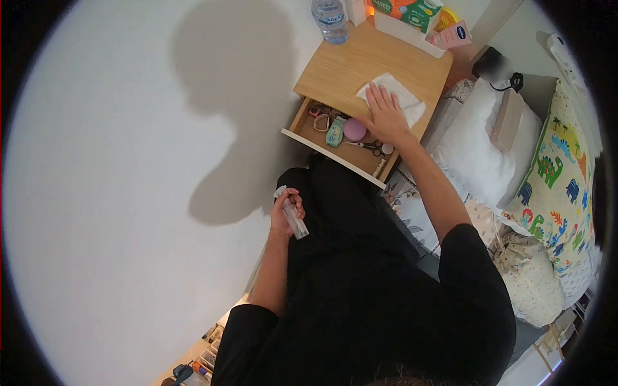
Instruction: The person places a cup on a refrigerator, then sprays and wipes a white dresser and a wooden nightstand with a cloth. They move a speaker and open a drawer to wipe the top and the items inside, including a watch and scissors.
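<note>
Head view, looking steeply down over the person's dark clothing: right hand [386, 116] lies flat, fingers spread, pressing a white cloth [396, 96] onto the top of a small wooden desk [335, 71]. That hand is open, palm down on the cloth, with nothing clasped in it; the cloth sits near the front right edge of the desk top, partly under the palm and partly spreading out past the fingertips.

Left hand [286, 215] hangs lower in the picture, close to the body and well apart from the desk. Its grip is closed around a small clear spray bottle [293, 215], which lies tilted across the fingers with its cap end pointing up and to the left.

Below the desk top a drawer [322, 151] stands pulled out. Inside it lie a round pink case [354, 130], a pale green packet [335, 132] just beside it, a pair of scissors [367, 147] near the right hand's wrist, and some small reddish items at the left end that are too small to tell.

At the far edge of the desk stand a water bottle [329, 19] and a white box [412, 32] holding colourful packets, with a pink tube [450, 35] at its right end.

To the right of the desk lies a bed with a white pillow [476, 148] and a dinosaur-print cushion [560, 174]. A tan box [505, 119] rests on the pillow.
</note>
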